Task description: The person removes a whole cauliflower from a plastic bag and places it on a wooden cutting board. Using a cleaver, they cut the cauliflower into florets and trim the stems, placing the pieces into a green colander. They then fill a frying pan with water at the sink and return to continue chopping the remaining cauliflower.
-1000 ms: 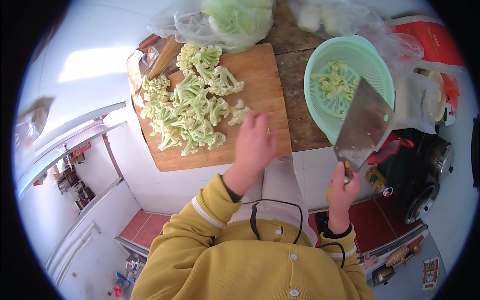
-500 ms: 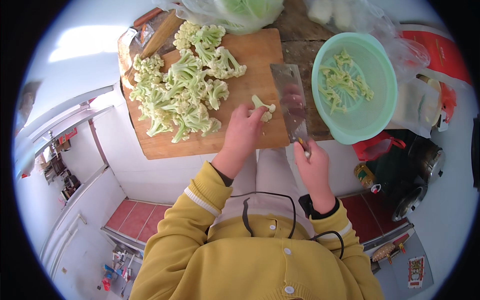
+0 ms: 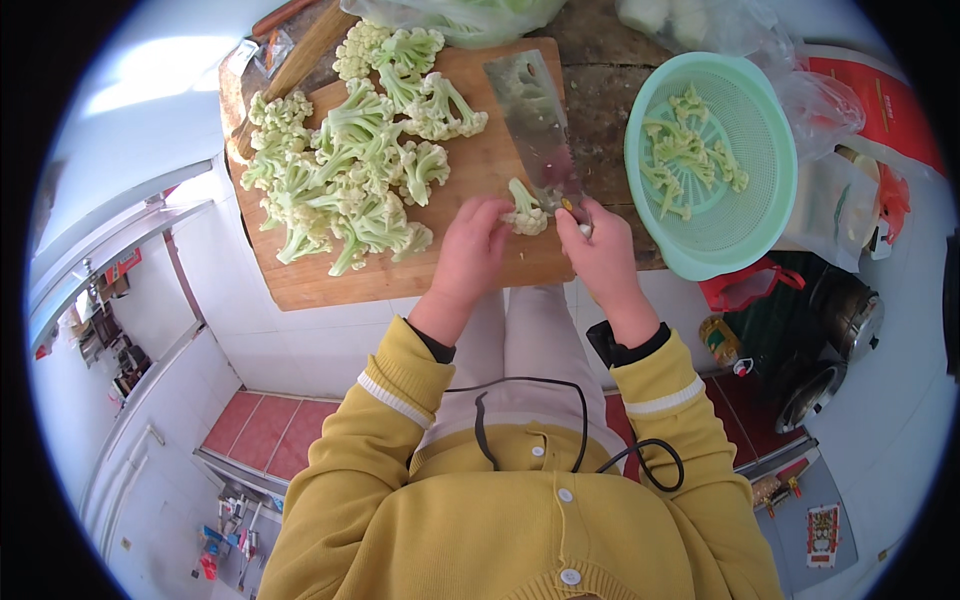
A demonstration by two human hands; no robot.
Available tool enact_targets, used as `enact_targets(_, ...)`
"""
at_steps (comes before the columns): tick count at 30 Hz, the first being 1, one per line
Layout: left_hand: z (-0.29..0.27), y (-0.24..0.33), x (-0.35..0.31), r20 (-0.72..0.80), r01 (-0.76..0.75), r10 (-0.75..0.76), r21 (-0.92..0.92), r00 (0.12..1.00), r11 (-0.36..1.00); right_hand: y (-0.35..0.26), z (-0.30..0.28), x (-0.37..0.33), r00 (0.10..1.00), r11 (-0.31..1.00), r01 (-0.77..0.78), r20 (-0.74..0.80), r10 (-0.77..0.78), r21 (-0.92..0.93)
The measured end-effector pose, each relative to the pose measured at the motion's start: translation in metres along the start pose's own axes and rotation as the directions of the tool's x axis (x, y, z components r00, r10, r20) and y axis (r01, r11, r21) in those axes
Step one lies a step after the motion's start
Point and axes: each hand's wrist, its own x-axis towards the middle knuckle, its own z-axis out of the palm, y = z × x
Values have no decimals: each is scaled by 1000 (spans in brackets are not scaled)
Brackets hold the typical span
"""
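Observation:
My right hand [image 3: 602, 248] grips the handle of a cleaver [image 3: 532, 115], its broad metal blade slanting away over the right part of the wooden cutting board [image 3: 480, 185]. Left of the blade, one small cauliflower floret [image 3: 527, 212] rests on the board, stem pointing away. The curled fingers of my left hand [image 3: 470, 250] pinch its left side; the fingertips are partly hidden. A large heap of cauliflower florets [image 3: 355, 170] covers the board's left half. To the right, a pale green colander [image 3: 770, 190] holds several small cut florets [image 3: 690, 150].
Clear plastic bags, one with a leafy green vegetable [image 3: 490, 15], lie along the far side. A wooden rod [image 3: 300, 60] sits at the far left. Beyond the colander is a red bag [image 3: 870, 100]. An oil bottle [image 3: 720, 340] and metal pots stand below at right.
The cleaver has moved left, from the board's right edge to over the board beside the floret. My left fingers have shifted to the floret's left side. The whole view has shifted slightly.

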Motion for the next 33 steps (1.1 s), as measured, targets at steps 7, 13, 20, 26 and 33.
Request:
enact_targets(7, 6, 2, 2, -42, 36, -35, 28, 999, 999, 10, 13, 4, 1000, 996, -11, 18, 13, -93)
enact_targets(13, 12, 1, 4, -21, 108, -108, -6, 994, 994, 1, 24, -2, 993, 979, 57, -88, -76, -195)
enact_targets(20, 14, -9, 5, -29, 69, -69, 14, 997, 998, 6, 34, 5, 996, 983, 14, -86, -30, -181)
enact_targets(26, 7, -15, -2, -54, 64, -64, -4, 996, 998, 11, 26, 6, 991, 992, -106, -83, 100, -64)
enact_targets(33, 11, -11, 0, -56, -72, 75, 50, 996, 996, -9, 22, -4, 988, 987, -150, -33, 152, 59)
